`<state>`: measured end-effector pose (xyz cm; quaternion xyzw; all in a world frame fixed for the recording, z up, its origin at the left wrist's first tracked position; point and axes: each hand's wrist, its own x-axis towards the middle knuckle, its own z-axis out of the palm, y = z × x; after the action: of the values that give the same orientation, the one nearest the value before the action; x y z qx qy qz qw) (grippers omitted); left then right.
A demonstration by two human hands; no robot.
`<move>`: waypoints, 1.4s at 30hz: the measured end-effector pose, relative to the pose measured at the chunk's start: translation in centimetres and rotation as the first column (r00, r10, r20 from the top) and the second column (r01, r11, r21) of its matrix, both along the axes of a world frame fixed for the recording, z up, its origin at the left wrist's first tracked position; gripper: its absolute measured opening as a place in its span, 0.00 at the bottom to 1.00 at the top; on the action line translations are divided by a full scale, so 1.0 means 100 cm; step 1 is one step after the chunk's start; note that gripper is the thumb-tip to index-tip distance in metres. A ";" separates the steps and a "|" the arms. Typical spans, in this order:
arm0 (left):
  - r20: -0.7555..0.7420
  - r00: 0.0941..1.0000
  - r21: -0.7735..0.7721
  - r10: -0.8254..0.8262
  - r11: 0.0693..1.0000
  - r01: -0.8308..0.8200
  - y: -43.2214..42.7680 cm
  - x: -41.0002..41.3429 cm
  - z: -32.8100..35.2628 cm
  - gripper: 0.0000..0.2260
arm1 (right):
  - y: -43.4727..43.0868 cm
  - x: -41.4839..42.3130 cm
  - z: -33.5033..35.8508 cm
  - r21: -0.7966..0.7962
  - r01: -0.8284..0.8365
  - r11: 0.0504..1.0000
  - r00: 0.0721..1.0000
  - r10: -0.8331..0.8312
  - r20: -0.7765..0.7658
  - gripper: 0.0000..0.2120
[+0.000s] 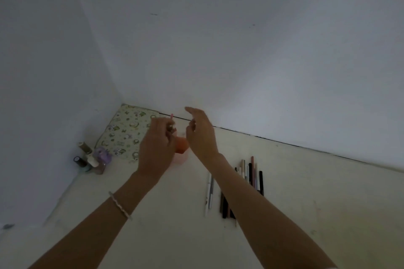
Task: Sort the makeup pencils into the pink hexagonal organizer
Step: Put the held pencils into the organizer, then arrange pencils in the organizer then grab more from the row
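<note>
From the head view, my left hand [157, 146] is pinched around a thin pink pencil [171, 116], whose tip sticks up above the fingers. It hovers just above the pink hexagonal organizer [181, 152], which stands on the bench [306, 203] and is partly hidden behind both hands. My right hand [202, 135] is released, fingers spread and slightly curled, empty, just beside the organizer on its right. The remaining makeup pencils [251, 178] lie in a loose row on the bench under my right forearm, well apart from the organizer. Nail polish bottles [91, 159] cluster at the left wall, beside a patterned cloth [124, 133] in the corner. A bracelet [120, 205] circles my left wrist.
</note>
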<state>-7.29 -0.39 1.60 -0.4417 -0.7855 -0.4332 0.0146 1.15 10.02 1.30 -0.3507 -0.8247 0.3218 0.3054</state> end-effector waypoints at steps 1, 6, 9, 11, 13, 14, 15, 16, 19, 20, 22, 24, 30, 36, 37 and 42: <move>-0.032 0.996 -0.110 -0.082 0.991 0.078 0.001 0.013 -0.005 0.08 | 0.005 0.009 -0.002 -0.044 0.063 0.997 0.998 -0.063 -0.013 0.24; 0.164 0.964 -0.616 -0.209 0.742 0.265 0.017 0.078 -0.049 0.11 | 0.028 0.057 -0.010 -0.219 0.210 0.953 0.978 -0.207 0.036 0.21; 0.126 0.970 -0.754 -0.210 0.615 0.231 0.024 0.105 -0.071 0.16 | 0.033 0.082 -0.015 -0.251 0.245 0.936 0.970 -0.237 0.063 0.20; 0.150 0.977 -0.779 -0.148 0.592 0.209 0.027 0.117 -0.080 0.18 | 0.035 0.095 -0.019 -0.242 0.263 0.934 0.965 -0.249 0.086 0.19; 0.161 0.982 -0.775 -0.098 0.604 0.187 0.029 0.122 -0.083 0.19 | 0.035 0.106 -0.024 -0.242 0.278 0.930 0.960 -0.258 0.113 0.18; 0.163 0.983 -0.765 -0.085 0.618 0.180 0.030 0.122 -0.085 0.18 | 0.036 0.111 -0.026 -0.251 0.289 0.924 0.956 -0.264 0.126 0.17; 0.172 0.982 -0.753 -0.077 0.633 0.182 0.031 0.120 -0.087 0.17 | 0.037 0.114 -0.029 -0.265 0.297 0.917 0.953 -0.270 0.135 0.17; 0.192 0.979 -0.739 -0.068 0.647 0.190 0.031 0.117 -0.088 0.16 | 0.038 0.115 -0.031 -0.277 0.305 0.911 0.951 -0.273 0.146 0.16; 0.274 0.960 -0.714 -0.058 0.657 0.243 0.030 0.108 -0.092 0.12 | 0.036 0.114 -0.039 -0.293 0.317 0.902 0.944 -0.271 0.187 0.13; 0.304 0.951 -0.708 -0.051 0.656 0.261 0.030 0.106 -0.091 0.11 | 0.034 0.113 -0.043 -0.297 0.317 0.901 0.943 -0.265 0.201 0.13; 0.367 0.930 -0.652 -0.024 0.706 0.276 0.031 0.100 -0.085 0.11 | 0.032 0.109 -0.049 -0.315 0.314 0.896 0.943 -0.255 0.214 0.12; 0.416 0.909 -0.485 -0.020 0.841 0.240 0.036 0.093 -0.071 0.14 | 0.032 0.106 -0.053 -0.318 0.325 0.890 0.939 -0.262 0.224 0.12; 0.330 0.937 0.089 -0.114 0.992 0.089 0.050 0.056 -0.009 0.23 | 0.026 0.087 -0.071 -0.209 0.268 0.941 0.846 -0.126 0.518 0.12; 0.250 0.963 0.227 -0.101 0.973 0.043 0.047 0.030 0.010 0.20 | 0.001 0.063 -0.089 -0.229 0.163 0.960 0.730 0.039 0.682 0.21; 0.233 0.971 0.263 -0.059 0.965 -0.004 0.044 0.018 0.013 0.20 | 0.003 0.060 -0.082 -0.299 0.184 0.936 0.797 0.036 0.603 0.21; 0.275 0.952 0.406 0.136 0.881 -0.243 0.026 -0.042 0.021 0.21 | 0.029 0.042 -0.026 -0.293 0.234 0.927 0.964 -0.184 0.190 0.20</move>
<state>-11.53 2.20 3.66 -0.2926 -0.7043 -0.6439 0.0610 5.35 12.92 -1.28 -0.5053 -0.7427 0.3850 0.2119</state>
